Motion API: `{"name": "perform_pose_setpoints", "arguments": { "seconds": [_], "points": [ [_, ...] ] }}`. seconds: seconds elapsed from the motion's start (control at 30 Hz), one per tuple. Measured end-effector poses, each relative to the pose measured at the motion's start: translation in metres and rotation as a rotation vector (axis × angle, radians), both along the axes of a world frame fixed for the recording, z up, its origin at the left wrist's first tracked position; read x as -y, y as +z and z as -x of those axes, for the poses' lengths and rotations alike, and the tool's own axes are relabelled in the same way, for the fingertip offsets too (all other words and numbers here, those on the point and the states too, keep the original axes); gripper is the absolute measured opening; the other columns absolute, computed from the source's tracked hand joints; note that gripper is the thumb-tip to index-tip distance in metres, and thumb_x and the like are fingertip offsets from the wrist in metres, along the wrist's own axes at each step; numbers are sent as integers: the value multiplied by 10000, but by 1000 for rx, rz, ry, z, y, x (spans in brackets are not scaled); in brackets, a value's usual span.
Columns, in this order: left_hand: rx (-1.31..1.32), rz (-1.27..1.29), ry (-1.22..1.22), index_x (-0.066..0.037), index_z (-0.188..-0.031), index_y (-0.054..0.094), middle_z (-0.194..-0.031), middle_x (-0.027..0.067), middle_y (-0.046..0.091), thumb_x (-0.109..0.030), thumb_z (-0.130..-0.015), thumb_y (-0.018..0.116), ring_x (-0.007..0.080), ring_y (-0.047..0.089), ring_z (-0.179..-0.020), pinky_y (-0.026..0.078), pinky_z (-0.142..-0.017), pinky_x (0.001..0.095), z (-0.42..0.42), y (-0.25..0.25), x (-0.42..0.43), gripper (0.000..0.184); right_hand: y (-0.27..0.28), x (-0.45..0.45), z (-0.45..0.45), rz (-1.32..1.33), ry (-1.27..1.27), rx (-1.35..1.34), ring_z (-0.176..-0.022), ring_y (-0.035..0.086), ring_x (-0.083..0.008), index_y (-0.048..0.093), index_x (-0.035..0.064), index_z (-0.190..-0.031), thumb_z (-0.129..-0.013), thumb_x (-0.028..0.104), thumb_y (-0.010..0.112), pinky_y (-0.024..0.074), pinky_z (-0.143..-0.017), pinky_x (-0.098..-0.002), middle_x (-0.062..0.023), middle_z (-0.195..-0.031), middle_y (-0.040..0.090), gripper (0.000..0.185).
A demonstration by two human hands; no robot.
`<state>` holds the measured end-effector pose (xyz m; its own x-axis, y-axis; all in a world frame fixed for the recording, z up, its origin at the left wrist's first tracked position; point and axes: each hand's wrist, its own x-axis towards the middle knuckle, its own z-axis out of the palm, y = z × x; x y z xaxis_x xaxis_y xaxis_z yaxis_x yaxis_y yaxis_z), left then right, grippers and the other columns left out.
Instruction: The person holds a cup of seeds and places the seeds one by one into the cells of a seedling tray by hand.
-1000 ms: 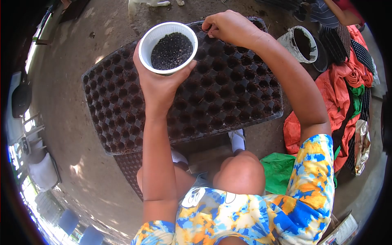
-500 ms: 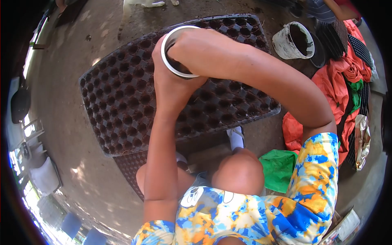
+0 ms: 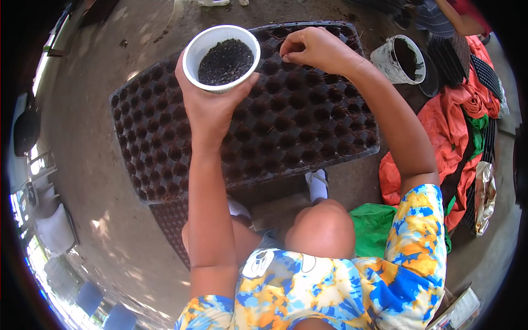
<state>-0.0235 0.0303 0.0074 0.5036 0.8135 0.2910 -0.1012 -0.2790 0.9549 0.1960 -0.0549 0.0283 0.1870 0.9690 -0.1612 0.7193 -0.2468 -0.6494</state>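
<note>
My left hand (image 3: 210,110) is wrapped round a white plastic cup (image 3: 196,50), its open top facing me. Small dark round seeds (image 3: 226,63) fill the lower part of the cup. To the right of it, my right hand (image 3: 316,50) is closed in a pinch, thumb against fingertips. Whatever lies between those fingers is too small to make out. Beneath both hands is a large black seedling tray (image 3: 297,165) with rows of round cells holding dark brown soil.
A second tray (image 3: 170,228) lies partly under the first. To the right stand a white bucket (image 3: 382,59) with dark contents and red sacks (image 3: 440,126). Green cloth (image 3: 374,223) lies by my knee. Another person (image 3: 440,19) is at the upper right; an animal's paws (image 3: 214,3) show at the top.
My right hand has come out of the cup and moved right, over the tray, fingers pinched. The left hand has shifted slightly left with the cup, so the seeds now show.
</note>
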Motion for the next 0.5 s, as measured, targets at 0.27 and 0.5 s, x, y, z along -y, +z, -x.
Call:
{"name": "perform_pose_setpoints", "arguments": {
  "seconds": [0.27, 0.5],
  "points": [
    [17, 13, -4, 11, -1356, 329, -1238, 124, 535, -66, -604, 907, 206, 551, -1149, 452, -1003, 331, -2, 4, 2, 951, -2, 6, -2, 39, 60, 122, -808, 682, -253, 709, 58, -952, -808, 140, 676, 529, -760, -361, -115, -888, 717, 169],
    [32, 40, -7, 15, -1357, 326, -1241, 126, 535, -56, -605, 905, 206, 556, -1145, 458, -999, 328, -3, 7, 4, 952, -2, 6, -4, 70, 11, 106, -788, 678, -267, 707, 73, -957, -821, 159, 665, 528, -757, -377, -118, -860, 711, 166]
  ]
}}
